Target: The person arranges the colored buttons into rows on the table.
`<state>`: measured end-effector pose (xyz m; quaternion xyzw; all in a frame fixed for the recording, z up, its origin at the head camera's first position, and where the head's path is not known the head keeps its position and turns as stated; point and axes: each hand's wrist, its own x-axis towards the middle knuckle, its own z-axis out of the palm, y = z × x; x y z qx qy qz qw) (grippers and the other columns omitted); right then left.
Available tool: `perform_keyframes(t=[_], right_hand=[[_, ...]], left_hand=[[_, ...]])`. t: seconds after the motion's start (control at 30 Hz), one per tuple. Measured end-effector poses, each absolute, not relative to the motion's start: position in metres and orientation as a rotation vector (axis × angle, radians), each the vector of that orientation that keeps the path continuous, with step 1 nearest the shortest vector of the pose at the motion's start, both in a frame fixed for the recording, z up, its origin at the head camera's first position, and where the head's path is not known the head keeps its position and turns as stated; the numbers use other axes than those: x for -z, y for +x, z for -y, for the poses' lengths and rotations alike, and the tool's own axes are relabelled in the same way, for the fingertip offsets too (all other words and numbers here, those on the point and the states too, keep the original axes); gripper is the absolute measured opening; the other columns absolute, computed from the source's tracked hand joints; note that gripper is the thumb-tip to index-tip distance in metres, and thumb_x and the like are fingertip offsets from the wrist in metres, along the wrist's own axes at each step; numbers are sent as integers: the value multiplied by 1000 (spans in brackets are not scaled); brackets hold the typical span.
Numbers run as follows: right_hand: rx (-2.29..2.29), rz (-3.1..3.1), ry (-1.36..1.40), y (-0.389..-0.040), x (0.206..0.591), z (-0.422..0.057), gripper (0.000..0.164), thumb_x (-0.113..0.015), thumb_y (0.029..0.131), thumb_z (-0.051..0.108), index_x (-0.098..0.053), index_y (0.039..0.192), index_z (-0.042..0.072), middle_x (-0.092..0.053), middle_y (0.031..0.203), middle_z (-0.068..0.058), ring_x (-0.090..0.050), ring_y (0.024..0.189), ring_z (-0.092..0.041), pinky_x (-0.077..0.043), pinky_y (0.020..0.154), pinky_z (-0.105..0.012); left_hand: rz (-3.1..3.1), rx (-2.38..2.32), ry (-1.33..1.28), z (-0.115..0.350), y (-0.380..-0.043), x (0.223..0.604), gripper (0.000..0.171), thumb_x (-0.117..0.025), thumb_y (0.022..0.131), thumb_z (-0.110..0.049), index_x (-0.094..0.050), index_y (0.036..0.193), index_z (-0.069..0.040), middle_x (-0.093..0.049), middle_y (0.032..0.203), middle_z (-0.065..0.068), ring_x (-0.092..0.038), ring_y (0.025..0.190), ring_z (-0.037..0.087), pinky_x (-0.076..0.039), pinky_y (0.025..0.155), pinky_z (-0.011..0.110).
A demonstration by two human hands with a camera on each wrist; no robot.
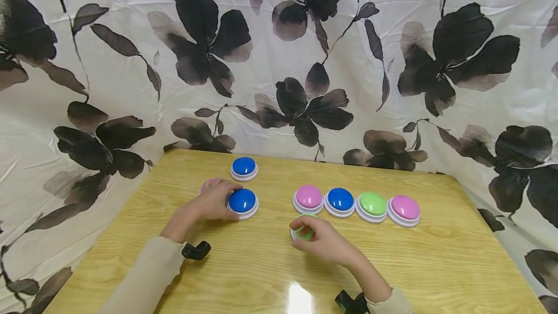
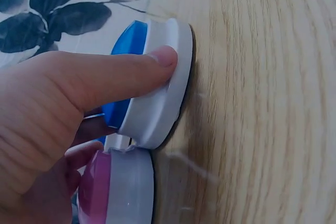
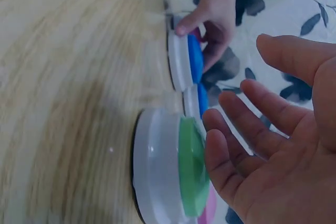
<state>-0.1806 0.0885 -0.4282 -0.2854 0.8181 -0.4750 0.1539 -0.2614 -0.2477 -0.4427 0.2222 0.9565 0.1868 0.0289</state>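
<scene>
In the head view my left hand grips a blue push button with a round white base. The left wrist view shows its thumb pressed on the white rim, and the button flat on the table. Beside it stands a pink button, mostly hidden behind the hand in the head view. My right hand hovers by a green button, partly covering it in the head view. In the right wrist view its fingers are loosely bent and spread, with nothing held.
Another blue button stands behind the gripped one. To the right runs a row: pink, blue, green and pink. The wooden table ends at a flower-patterned cloth behind.
</scene>
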Motion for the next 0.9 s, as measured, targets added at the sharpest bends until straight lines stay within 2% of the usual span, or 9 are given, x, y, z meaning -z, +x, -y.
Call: perform_keyframes(t=[0.4, 0.63, 0.8, 0.9], right_hand=[[1382, -2323, -832, -192, 436, -65, 32, -68, 92, 16, -61, 120, 2, -62, 116, -12, -58, 100, -31, -50, 80, -30], [1406, -2353, -864, -207, 434, -45, 27, -69, 91, 14, -63, 115, 3, -62, 114, -14, -59, 101, -32, -51, 83, -38], [1393, -2346, -831, -218, 433, -31, 28, -66, 93, 16, -62, 117, 2, -61, 117, -14, -57, 106, -32, -49, 88, -38], [1399, -2336, -798, -223, 432, -25, 30, -65, 94, 18, -61, 120, 2, -60, 119, -13, -56, 109, -31, -48, 91, -39]], left_hand=[[-2931, -669, 678, 250, -268, 453, 79, -89, 63, -47, -61, 128, -10, -60, 122, 4, -43, 122, 30, -16, 104, 58], [-2899, -749, 727, 246, -268, 456, 80, -89, 65, -44, -59, 129, -6, -61, 123, 5, -53, 116, 26, -29, 103, 51], [-2832, -831, 723, 242, -264, 456, 80, -89, 69, -37, -55, 133, -4, -59, 128, 8, -54, 117, 26, -41, 102, 45], [-2780, -915, 714, 240, -261, 457, 81, -89, 70, -33, -53, 135, -1, -57, 129, 10, -54, 117, 27, -43, 100, 46]])
